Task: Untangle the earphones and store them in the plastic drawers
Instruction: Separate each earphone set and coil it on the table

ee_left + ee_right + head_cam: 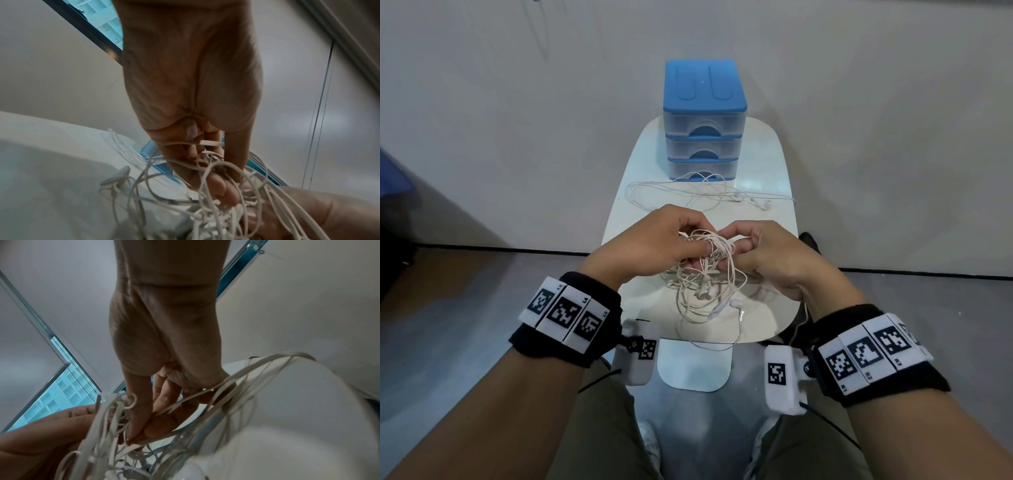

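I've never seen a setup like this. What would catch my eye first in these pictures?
Most striking is the tangled bundle of white earphones, held up over the near end of a small white table by the left hand and the right hand, whose fingers pinch its cords. Behind it, a looser earphone cable lies spread on the table. At the far end stands a blue-topped set of plastic drawers, all three closed.
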`<state>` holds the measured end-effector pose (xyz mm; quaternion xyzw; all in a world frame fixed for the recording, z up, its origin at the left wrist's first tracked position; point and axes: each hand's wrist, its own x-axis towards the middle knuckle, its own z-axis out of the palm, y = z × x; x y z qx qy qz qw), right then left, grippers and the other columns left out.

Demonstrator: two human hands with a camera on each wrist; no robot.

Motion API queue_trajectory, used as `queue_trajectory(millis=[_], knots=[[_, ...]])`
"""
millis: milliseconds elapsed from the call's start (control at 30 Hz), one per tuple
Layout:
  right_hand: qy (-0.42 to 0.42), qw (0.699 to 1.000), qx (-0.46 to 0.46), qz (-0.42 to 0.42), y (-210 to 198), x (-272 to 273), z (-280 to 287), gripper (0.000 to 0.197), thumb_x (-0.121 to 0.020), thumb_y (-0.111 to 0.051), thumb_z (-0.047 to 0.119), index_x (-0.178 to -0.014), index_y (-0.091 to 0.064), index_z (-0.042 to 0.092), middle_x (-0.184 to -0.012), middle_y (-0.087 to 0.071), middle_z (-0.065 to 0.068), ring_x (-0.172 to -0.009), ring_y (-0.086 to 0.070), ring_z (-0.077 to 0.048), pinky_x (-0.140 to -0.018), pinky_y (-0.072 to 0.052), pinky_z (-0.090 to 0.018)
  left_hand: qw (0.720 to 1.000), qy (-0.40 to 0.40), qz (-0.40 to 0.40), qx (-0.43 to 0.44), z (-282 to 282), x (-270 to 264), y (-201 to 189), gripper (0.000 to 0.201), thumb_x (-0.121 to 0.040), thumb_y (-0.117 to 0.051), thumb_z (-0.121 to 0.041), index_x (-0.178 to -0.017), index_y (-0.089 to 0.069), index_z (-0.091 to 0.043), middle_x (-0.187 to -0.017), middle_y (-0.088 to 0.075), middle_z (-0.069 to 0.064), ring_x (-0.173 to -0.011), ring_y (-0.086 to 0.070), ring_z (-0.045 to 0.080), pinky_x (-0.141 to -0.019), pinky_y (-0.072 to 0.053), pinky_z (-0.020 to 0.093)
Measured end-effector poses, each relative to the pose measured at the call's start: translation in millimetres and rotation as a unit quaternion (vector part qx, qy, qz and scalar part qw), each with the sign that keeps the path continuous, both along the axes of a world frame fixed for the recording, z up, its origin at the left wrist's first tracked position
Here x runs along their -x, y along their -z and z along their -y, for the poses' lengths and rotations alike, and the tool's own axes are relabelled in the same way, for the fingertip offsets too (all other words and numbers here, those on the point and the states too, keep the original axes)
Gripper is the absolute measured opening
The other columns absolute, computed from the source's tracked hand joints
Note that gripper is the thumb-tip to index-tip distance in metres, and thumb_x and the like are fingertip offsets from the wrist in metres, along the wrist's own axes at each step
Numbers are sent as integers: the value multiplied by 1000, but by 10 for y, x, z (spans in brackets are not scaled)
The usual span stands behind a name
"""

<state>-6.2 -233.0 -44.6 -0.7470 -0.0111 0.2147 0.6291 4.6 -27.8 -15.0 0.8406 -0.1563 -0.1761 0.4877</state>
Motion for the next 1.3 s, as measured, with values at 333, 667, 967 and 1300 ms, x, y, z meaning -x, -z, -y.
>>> queue_trajectory(millis=[333, 667, 967, 1300], knots=[[16, 993, 93, 77, 17, -24, 22, 35, -81, -75, -9, -104, -74, 17, -78, -74, -8, -71, -67, -22, -81, -59, -51, 1000, -10, -9, 0, 10, -9, 41, 6, -95, -71, -7, -100, -74, -6, -81, -71, 9, -70, -72, 19, -66, -58, 27], [86, 944, 158, 277, -247, 178, 60, 10, -87, -75, 13, -85, -74, 22, -71, -64, 9, -57, -49, -5, -60, -43, -22, 999, -44, 3, -20, 9, -82, 129, 2, -94, -72, -11, -94, -73, -9, -79, -71, 5, -66, -72, 17, -67, -55, 29], [-165, 850, 449, 220, -89, 384, -364, 23, -74, -82, 37, -68, -64, 24, -83, -66, 4, -83, -63, -20, -63, -48, -32, 998, -65, -20, -9, 58, -153, 180, 5, -92, -71, -9, -97, -72, -10, -84, -72, 16, -63, -72, 27, -69, -58, 36], [-132, 963, 119, 202, -470, 368, -252, 13, -75, -62, 15, -64, -58, 9, -67, -53, -1, -66, -46, -9, -66, -40, -27, 999, -50, -2, 1, -29, -163, 168, 13, -95, -68, -6, -103, -69, -17, -81, -61, 9, -48, -53, 14, -45, -42, 24]])
